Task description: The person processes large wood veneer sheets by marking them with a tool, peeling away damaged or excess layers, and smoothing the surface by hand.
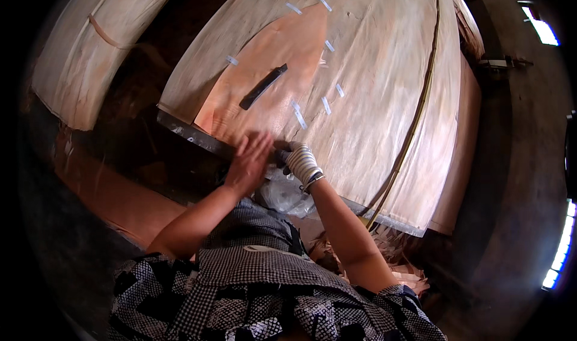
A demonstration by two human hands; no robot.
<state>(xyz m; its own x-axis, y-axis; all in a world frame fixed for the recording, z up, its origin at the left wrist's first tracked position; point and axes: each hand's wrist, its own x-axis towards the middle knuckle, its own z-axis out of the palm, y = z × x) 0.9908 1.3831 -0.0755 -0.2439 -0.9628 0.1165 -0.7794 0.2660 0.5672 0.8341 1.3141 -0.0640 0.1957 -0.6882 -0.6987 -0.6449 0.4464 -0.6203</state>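
A reddish-brown veneer piece (264,70) with a pointed far end lies on a stack of pale wood veneer sheets (378,106). My bare left hand (249,160) rests at its near edge, fingers stretched out and slightly blurred. Close beside it, my right hand (300,162) wears a striped glove with dark fingertips. Those fingers are bent together at the sheet's front edge; whatever they pinch is hidden. A black, narrow, flat tool (263,87) lies across the reddish piece, touched by neither hand. Short pale tape strips (299,116) are stuck on the veneer around it.
A long thin bamboo-like strip (424,94) runs along the stack's right side. Another veneer stack (102,46) stands at the far left. Crumpled clear plastic (285,195) hangs at the front edge near my waist. Veneer scraps (409,275) lie low at the right.
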